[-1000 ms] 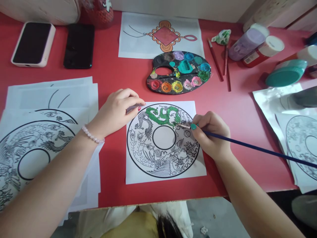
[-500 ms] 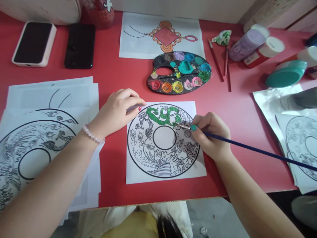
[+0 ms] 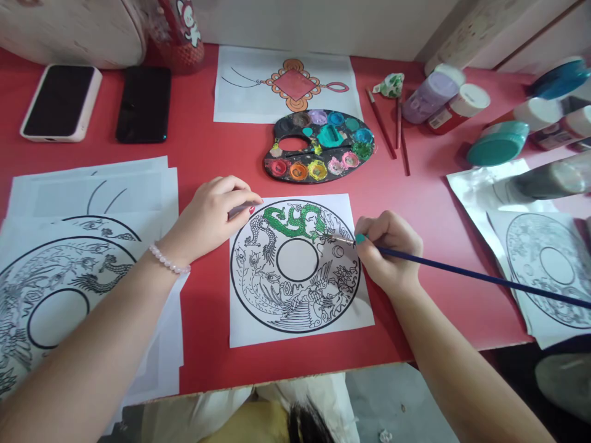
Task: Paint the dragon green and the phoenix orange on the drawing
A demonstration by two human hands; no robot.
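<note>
Dragon sheet [image 3: 298, 261], near the front edge of the surface [image 3: 207, 344], looks light, easily creased, best held by its corners. Left hand [image 3: 219, 206], fingers apart, covers one corner; right hand [image 3: 390, 246] pinches a brush [image 3: 438, 264]

There are two hands [image 3: 392, 249], one blue paintbrush [image 3: 462, 271], one palette [image 3: 307, 157] and three red sticks [image 3: 382, 126].

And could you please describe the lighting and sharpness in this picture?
Head view throughout: a pale sheen washes the red table toward the right; soft shadow lies below the right hand; the far-right drawing looks softer and fainter than the central drawing.
</note>
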